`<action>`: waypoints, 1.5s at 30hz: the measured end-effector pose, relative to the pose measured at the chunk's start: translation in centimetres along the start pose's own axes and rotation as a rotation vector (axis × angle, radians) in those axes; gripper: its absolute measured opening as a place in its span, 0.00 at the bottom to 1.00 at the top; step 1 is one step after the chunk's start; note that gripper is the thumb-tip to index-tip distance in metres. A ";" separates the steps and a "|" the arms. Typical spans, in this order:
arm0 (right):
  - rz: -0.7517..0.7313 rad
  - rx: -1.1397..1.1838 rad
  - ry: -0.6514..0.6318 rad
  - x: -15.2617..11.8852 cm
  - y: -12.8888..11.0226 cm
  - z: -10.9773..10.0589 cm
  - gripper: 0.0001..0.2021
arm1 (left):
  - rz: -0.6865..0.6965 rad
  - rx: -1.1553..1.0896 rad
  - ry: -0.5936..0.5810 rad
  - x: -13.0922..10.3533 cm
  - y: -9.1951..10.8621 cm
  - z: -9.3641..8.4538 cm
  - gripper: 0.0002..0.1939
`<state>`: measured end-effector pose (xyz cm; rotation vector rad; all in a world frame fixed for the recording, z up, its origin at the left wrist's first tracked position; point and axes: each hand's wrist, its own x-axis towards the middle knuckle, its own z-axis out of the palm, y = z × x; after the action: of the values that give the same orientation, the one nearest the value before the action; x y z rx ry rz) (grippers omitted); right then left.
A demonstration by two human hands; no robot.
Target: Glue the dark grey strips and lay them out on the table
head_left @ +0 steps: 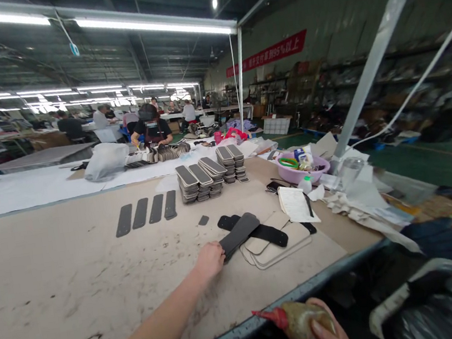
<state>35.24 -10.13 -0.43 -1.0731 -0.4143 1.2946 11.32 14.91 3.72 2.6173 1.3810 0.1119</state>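
Observation:
My left hand (210, 260) reaches over the table and grips the near end of a dark grey strip (241, 233). That strip lies over black strips (272, 234) and beige panels (289, 245). Down by the table's front edge, my right hand (330, 330) is wrapped round a squeeze bottle (305, 321) of brownish contents, its red nozzle pointing left. Several dark grey strips (156, 208) lie in a row left of the middle, and a small grey piece (203, 220) is nearer the left hand.
Stacks of strips (200, 180) stand at mid-table. A notebook (297, 203), a purple basin (304, 169) and paper scraps (366, 211) are at the right. A plastic bag (106, 161) lies farther back, near a seated person (151, 128). A metal post (381, 49) rises at the right.

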 end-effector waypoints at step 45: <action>-0.223 -0.407 0.089 -2.0 4.4 7.8 0.28 | 0.098 -0.100 0.148 -20.3 -0.9 2.7 0.06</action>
<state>26.11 -9.17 0.38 -1.3748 -0.7303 0.9814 -0.48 -1.67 1.26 2.6383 1.2543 0.3847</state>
